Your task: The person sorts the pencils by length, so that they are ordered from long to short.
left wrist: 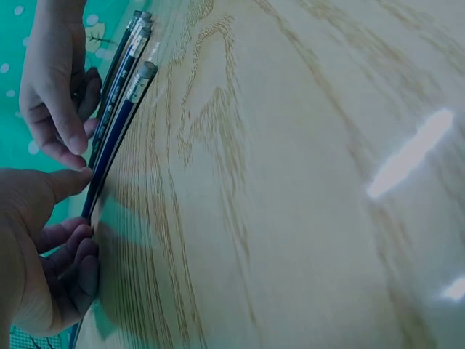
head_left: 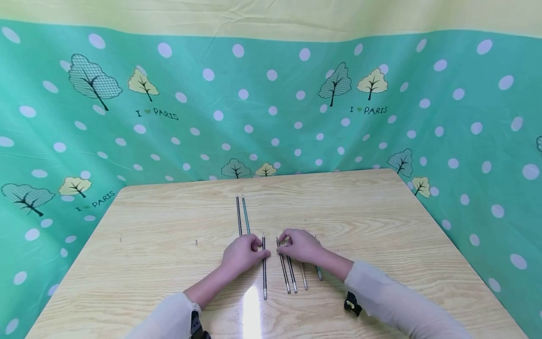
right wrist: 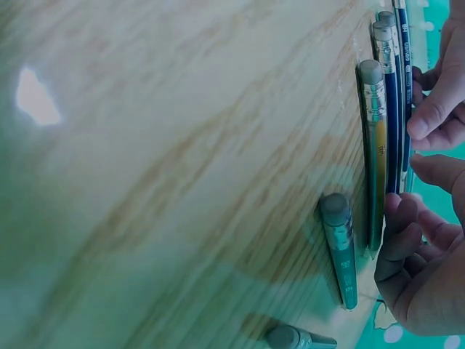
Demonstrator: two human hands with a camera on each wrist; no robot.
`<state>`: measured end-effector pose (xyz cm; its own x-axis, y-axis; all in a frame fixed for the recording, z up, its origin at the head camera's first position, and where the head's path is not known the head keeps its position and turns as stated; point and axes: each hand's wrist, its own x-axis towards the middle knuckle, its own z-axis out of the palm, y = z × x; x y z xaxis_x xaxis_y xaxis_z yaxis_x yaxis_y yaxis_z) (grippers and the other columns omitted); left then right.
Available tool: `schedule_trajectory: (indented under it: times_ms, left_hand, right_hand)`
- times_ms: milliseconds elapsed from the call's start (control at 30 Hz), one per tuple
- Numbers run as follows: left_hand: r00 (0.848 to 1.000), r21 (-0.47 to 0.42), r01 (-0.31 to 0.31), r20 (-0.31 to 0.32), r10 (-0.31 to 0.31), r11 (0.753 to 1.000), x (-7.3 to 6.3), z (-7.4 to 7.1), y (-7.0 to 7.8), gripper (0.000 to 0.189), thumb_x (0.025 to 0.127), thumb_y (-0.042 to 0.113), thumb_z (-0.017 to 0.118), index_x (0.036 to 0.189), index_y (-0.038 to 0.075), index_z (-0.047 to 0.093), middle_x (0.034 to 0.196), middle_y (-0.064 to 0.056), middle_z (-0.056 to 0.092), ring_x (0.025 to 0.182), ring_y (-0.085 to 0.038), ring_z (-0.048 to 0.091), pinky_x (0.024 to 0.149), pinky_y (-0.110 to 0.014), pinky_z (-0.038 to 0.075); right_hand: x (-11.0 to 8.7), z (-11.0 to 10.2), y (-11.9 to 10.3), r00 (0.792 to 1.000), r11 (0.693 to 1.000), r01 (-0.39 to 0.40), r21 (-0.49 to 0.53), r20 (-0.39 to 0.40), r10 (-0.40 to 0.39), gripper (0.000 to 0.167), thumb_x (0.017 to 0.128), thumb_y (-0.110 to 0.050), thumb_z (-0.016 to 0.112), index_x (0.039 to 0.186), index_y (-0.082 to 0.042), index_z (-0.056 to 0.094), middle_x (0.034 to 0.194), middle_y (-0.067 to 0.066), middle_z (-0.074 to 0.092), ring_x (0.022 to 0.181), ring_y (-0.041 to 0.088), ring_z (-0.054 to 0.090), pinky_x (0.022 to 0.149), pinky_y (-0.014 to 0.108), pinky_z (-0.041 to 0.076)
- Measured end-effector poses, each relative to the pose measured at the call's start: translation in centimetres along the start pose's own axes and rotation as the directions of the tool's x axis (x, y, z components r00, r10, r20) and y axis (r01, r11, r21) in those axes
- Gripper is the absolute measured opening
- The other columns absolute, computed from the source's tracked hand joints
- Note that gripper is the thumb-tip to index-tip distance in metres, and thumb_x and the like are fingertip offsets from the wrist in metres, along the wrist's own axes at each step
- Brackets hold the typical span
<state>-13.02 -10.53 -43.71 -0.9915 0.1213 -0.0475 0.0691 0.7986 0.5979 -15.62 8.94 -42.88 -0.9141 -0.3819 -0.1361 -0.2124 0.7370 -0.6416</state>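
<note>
My left hand (head_left: 242,254) pinches a dark pencil (head_left: 265,278) near its upper half, thumb and fingers on either side. Just across from it, my right hand (head_left: 301,246) has thumb and forefinger at the tip end of another dark pencil (head_left: 283,270). Beside that one lie a second dark pencil (head_left: 292,275), a yellowish pencil (head_left: 304,278) and a green pencil (head_left: 319,273), partly covered by the right hand and wrist. Grey erasers face me, as on the yellow pencil (right wrist: 379,145) in the right wrist view. Both hands are close together over the pencils.
Farther back on the wooden table (head_left: 161,226), a dark pencil (head_left: 239,214) and a green pencil (head_left: 246,214) lie side by side, their near ends behind the left hand. A polka-dot curtain (head_left: 254,113) hangs along the table's far and side edges.
</note>
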Motion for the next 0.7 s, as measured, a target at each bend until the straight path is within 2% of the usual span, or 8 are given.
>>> schedule_trajectory:
  times_ms: [433, 700]
  left_hand:
    - [0.999, 0.051, 0.038, -0.014, -0.038, 0.998, 0.41, 0.26, 0.18, 0.031, 0.074, 0.041, 0.074, 0.087, 0.015, 0.065, 0.073, 0.006, 0.06, 0.061, -0.008, 0.051, 0.052, -0.023, 0.041]
    - [0.999, -0.002, 0.041, 0.001, -0.041, 0.999, 0.49, 0.01, 0.33, 0.027, 0.076, 0.034, 0.074, 0.087, 0.012, 0.064, 0.072, 0.004, 0.059, 0.061, -0.01, 0.051, 0.052, -0.023, 0.042]
  right_hand:
    - [-0.31, 0.13, -0.35, 1.0, 0.997, 0.017, -0.069, -0.01, -0.018, 0.025, 0.081, -0.031, 0.07, 0.097, -0.014, 0.064, 0.063, -0.006, 0.054, 0.052, 0.008, 0.045, 0.045, 0.022, 0.037]
    - [-0.08, 0.31, -0.37, 0.999, 0.992, 0.022, -0.128, -0.026, -0.026, 0.025, 0.081, -0.035, 0.07, 0.096, -0.016, 0.064, 0.061, -0.008, 0.052, 0.051, 0.007, 0.043, 0.043, 0.022, 0.035]
